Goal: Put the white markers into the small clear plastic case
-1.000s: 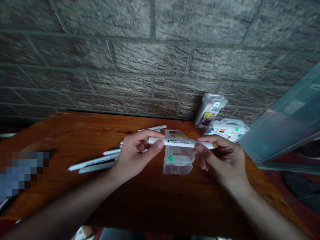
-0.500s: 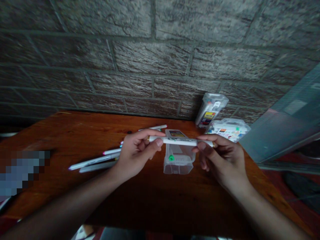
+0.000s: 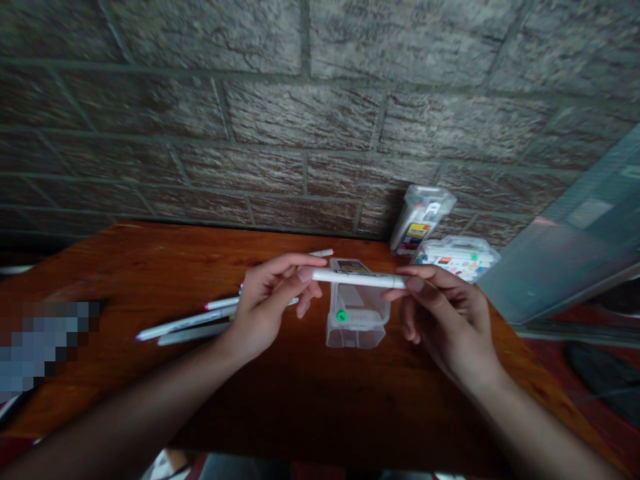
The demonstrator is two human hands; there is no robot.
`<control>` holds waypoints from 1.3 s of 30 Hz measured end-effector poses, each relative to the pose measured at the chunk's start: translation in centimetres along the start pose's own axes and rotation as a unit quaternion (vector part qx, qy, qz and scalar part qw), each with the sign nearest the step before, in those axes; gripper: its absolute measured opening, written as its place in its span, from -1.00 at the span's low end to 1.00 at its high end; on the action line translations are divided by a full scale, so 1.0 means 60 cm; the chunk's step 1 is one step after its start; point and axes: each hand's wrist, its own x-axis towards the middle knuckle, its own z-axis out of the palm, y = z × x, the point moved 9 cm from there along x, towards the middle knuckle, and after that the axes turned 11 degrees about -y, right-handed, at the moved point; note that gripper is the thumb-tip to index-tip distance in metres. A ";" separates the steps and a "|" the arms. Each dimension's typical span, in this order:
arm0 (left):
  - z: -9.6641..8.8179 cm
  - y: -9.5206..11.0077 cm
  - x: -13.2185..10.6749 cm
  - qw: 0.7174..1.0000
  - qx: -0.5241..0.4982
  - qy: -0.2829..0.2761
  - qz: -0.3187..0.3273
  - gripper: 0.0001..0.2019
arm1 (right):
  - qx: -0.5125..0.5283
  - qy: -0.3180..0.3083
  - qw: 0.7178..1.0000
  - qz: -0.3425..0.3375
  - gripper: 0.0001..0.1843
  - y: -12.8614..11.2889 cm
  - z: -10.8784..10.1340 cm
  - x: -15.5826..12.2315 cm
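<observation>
A white double-ended marker (image 3: pixel 355 278) lies crosswise above a small transparent plastic box (image 3: pixel 357 327), held between my two hands. My left hand (image 3: pixel 270 300) pinches its left end between thumb and fingers. My right hand (image 3: pixel 445 320) grips the right end, and the fingers hide that tip. A green marker cap (image 3: pixel 341 315) shows inside the box. A printed card (image 3: pixel 351 267) lies at the box's far end. Several loose white markers (image 3: pixel 185 325) lie on the table left of my left hand, some with coloured ends.
The wooden table (image 3: pixel 125 267) ends at a grey brick wall (image 3: pixel 300 120). Against it stand two clear plastic marker cases, one upright (image 3: pixel 423 219) and one on its side (image 3: pixel 457 260). A glass panel (image 3: pixel 565 247) leans at the right. A pixelated patch (image 3: pixel 45 347) covers the table's left side.
The marker has risen slightly and tilted, and more of its ends now lies inside my fingers. My left hand has drawn slightly left and up, and my right hand has shifted its grip.
</observation>
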 end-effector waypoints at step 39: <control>0.002 0.012 0.004 0.995 -0.098 0.007 0.007 -0.76 | 0.039 0.007 0.999 0.017 -0.73 -0.005 -0.001 0.000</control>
